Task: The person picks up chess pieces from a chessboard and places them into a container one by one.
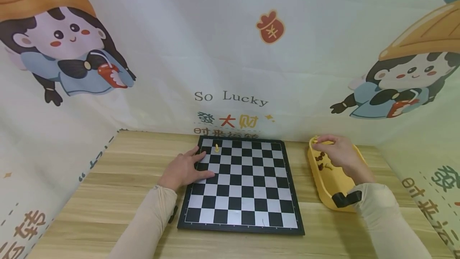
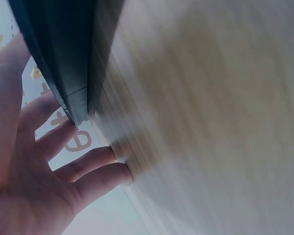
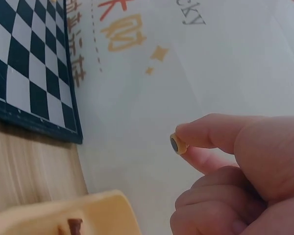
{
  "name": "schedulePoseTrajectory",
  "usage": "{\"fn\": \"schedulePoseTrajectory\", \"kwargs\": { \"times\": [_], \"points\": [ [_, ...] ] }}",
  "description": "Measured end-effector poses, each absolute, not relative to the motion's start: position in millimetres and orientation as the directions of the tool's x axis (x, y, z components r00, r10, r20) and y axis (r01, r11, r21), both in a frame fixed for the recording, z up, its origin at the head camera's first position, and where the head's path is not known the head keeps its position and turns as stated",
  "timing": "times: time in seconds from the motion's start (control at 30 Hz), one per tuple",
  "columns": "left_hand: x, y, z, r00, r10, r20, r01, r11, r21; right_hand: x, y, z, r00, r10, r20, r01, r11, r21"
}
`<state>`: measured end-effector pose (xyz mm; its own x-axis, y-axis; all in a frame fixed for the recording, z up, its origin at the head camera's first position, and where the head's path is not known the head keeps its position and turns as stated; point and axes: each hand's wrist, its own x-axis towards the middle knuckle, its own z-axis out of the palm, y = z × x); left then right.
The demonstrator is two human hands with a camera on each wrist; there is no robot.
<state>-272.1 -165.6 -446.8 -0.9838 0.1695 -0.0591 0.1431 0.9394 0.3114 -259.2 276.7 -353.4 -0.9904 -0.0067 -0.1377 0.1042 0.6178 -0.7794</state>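
Note:
A black-and-white chessboard [image 1: 244, 183] lies on the wooden table, with one small yellow chess piece [image 1: 217, 148] standing near its far left corner. My left hand [image 1: 183, 170] rests at the board's left edge, fingers spread, thumb over the squares; the left wrist view shows its fingers [image 2: 95, 178] by the board's side. Above the far end of a yellow tray [image 1: 325, 199], my right hand [image 1: 339, 155] pinches a yellow chess piece [image 3: 179, 143] between thumb and index finger. The piece's dark round base faces out in the right wrist view. Its top is hidden by the fingers.
Inside the tray lie several dark brown chess pieces [image 1: 320, 156] and a yellow one [image 1: 328, 166]. A printed white cloth [image 1: 230, 51] hangs behind the table and along both sides. The tray stands to the right of the board, with bare wood [image 1: 305, 195] between them.

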Motion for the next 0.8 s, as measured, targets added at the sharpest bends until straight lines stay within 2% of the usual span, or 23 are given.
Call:
{"fn": "schedulePoseTrajectory", "kwargs": {
  "times": [0.3, 0.8],
  "points": [
    [-271.4, -165.5, -447.3, -0.985, 0.166, -0.055, 0.141, 0.941, 0.308, -268.8, 307.5, -359.5, -0.983, -0.003, -0.182, 0.153, 0.528, -0.836],
    [-271.2, -165.9, -447.7, -0.985, 0.165, -0.059, 0.139, 0.941, 0.310, -281.3, 329.7, -376.5, -0.965, 0.005, -0.262, 0.225, 0.527, -0.820]
  ]
}}
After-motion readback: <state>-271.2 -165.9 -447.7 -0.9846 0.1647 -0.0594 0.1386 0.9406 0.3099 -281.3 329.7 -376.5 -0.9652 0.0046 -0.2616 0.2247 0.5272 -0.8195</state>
